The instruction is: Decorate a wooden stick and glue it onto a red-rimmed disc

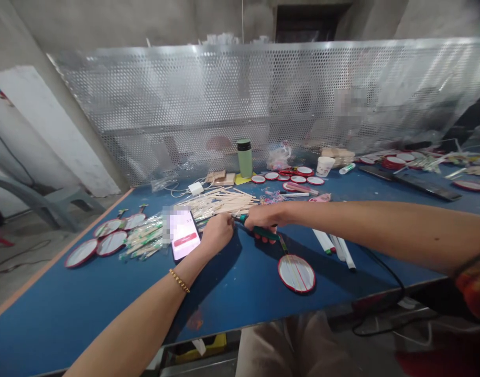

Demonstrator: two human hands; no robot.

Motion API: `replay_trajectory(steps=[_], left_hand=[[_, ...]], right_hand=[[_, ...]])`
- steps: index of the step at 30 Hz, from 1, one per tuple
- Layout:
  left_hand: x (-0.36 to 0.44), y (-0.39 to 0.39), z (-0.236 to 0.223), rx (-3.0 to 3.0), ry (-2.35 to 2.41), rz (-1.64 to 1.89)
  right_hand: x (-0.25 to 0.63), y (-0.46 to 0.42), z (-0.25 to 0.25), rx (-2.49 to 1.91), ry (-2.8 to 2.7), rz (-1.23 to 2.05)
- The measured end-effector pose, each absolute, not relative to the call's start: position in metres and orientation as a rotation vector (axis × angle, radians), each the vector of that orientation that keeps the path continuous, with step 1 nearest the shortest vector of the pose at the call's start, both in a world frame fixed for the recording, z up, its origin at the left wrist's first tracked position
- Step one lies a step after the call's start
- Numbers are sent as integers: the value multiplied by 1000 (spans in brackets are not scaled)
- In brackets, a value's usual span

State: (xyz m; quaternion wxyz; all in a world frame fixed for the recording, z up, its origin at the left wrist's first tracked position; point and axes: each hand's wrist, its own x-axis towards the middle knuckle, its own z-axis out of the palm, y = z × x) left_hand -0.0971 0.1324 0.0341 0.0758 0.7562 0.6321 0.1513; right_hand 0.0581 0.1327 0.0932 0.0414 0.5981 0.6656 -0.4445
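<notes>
My right hand (263,222) is closed around a pair of green-handled pliers (266,233), whose dark jaws point left. My left hand (218,232) has its fingers pinched together right at the jaws; what it pinches is hidden. A small round paddle (297,273) with a white face, red rim and short stem lies on the table just below my right hand. Its stem reaches up toward the plier handles. Beyond both hands spreads a pile of thin wooden sticks (232,200). A lit phone (184,235) lies beside my left wrist.
Several red-rimmed paddles (82,253) and plastic-wrapped sticks (145,238) lie left on the blue table (240,306). Markers (344,252) lie right. Behind stand a green tumbler (245,159) and a paper cup (325,166). A perforated metal panel (208,99) closes the back.
</notes>
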Motion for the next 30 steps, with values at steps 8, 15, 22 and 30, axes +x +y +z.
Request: replay_trajectory(steps=[8,15,22,30], left_hand=[[-95,128,37,2270,1941,375],[-95,127,37,2298,1941,357],[-98,131,36,2312,1940,413],[-102,135,32,2364,1933,393]], right_hand=[[57,139,94,1771,2008,-1344],[60,142,95,1743,1943,-1504],[60,138,97,1764,1943,-1548],[57,144,88,1758,2071,-1429]])
